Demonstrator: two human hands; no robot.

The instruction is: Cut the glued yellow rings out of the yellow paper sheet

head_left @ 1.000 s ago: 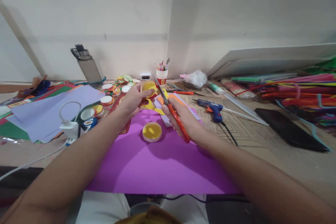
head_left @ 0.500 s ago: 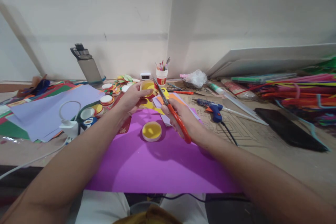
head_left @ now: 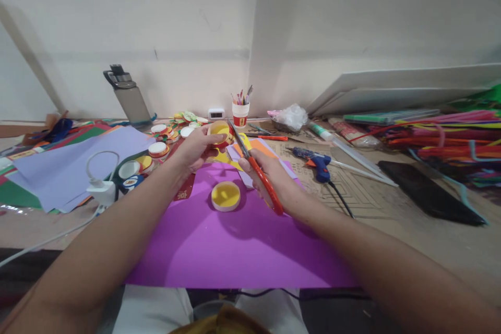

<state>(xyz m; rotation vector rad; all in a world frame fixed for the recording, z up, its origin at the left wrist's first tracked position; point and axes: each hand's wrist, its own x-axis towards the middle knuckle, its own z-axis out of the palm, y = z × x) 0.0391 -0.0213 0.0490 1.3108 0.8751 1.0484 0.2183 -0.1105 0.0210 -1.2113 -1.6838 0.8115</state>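
Observation:
My left hand [head_left: 197,147] grips a short round piece with a yellow inside and a red patterned side, which looks like a cut paper cup bottom [head_left: 221,133]. In my right hand [head_left: 269,175] are red-handled scissors [head_left: 263,180], their blades pointing up and away, close against the right side of the cup piece. Whether the blades touch its edge I cannot tell. Below, a second shallow round piece [head_left: 226,197], white outside and yellow inside, lies on the purple sheet [head_left: 235,255]. Yellow and orange paper [head_left: 260,145] lies behind my hands.
Several cut cup pieces [head_left: 158,149] and lilac sheets [head_left: 74,162] lie at left, near a white plug [head_left: 102,191] and a bottle [head_left: 133,102]. A blue glue gun [head_left: 319,163], a black flat case [head_left: 428,190] and colourful pipe cleaners [head_left: 454,138] lie right. A pen cup [head_left: 240,114] stands behind.
Both hands hold nearly the same pose. The view has shifted very slightly, and the cup piece appears turned a little, showing more of its red side.

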